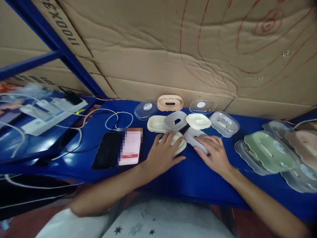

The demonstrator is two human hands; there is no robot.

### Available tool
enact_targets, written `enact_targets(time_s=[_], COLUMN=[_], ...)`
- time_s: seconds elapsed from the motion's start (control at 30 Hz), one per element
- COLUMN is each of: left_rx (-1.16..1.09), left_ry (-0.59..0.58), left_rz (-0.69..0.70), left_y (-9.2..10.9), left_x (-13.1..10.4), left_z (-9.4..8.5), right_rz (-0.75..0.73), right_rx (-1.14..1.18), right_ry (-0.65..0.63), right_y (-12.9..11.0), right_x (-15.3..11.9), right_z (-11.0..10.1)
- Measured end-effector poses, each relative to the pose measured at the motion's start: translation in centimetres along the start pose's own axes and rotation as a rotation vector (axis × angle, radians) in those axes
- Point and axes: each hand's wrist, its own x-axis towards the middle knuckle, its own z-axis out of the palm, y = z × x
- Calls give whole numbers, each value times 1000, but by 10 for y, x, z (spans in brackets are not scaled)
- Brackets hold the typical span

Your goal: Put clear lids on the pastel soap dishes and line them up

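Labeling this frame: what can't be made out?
All head view:
Cream piece: partly covered by left hand.
Gray piece: near end behind right hand; whether either hand grips or just rests, fingers hide it.
Green box: sticker print too small, blurred.
Far-right peach box: cut off by right edge.
Lit phone: screen partly pixelated, text unreadable.

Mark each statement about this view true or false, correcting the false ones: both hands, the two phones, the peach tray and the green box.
1. The left hand touches a cream oval plastic piece. True.
2. The right hand touches a phone. False: it touches a grey plastic piece.
3. The black-screened phone is nearest the right hand. False: the lit phone is nearer than the black-screened phone.
4. The slotted peach plastic tray sits between two clear plastic lids. True.
5. The green plastic box is right of both hands. True.
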Motion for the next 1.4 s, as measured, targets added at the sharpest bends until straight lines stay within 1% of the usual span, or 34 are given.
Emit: enact_targets(time_s=[0.07, 0.17, 0.3, 0.37, 0.47, 0.53, 0.6, 0.73, 0.87, 0.97, 1.1, 1.17, 1.23, 1.27, 1.33, 1.4], left_rx=[-6, -109, -279, -325, -383, -421, -444, -432, -393, -279, -133, -81, -18, 12, 42, 27], left_ry=[-38, -73, -104, -115, -142, -158, -168, -179, -193, -126, -18, 45, 80, 67, -12, -84], left_rz=[-30, 8, 150, 237, 322, 364, 375, 378, 455, 482, 546, 562, 568, 570, 594, 618], left_y=[-4, -4, 3, 8, 13, 13, 11, 5, -1, -9, -13, -11, -10, -10, -13, -18], left_x=[2, 2, -6, -16, -30, -32, -26, -9, -3, -2, -2, -3, -3, -1, 1, 3], left_z=[3, 8, 11, 14, 24, 29, 31, 24, 16, 9, -9, -21, -31, -33, -32, -24], right_rz=[44, 71, 39, 13, -12, -17, -16, -32, -101, -130, -78, -111, -198, -247, -329, -378], right_rx=[13, 45, 99, 131, 165, 176, 173, 133, 77, 20, -66, -75, -65, -60, -59, -67], right_ry=[17, 26, 34, 14, -26, -33, -21, 11, 26, 11, 30, -16, -130, -198, -308, -353], right_y=[-2, -7, -9, -10, -13, -11, -7, -2, -7, -7, -1, -2, -8, -13, -21, -28], right_x=[1, 0, -6, -13, -24, -25, -19, -4, -2, -2, -1, -2, -4, -5, -6, -7], right_z=[-1, -1, 0, 1, 4, 7, 9, 8, 3, -2, -7, -8, -6, -5, -2, 2])
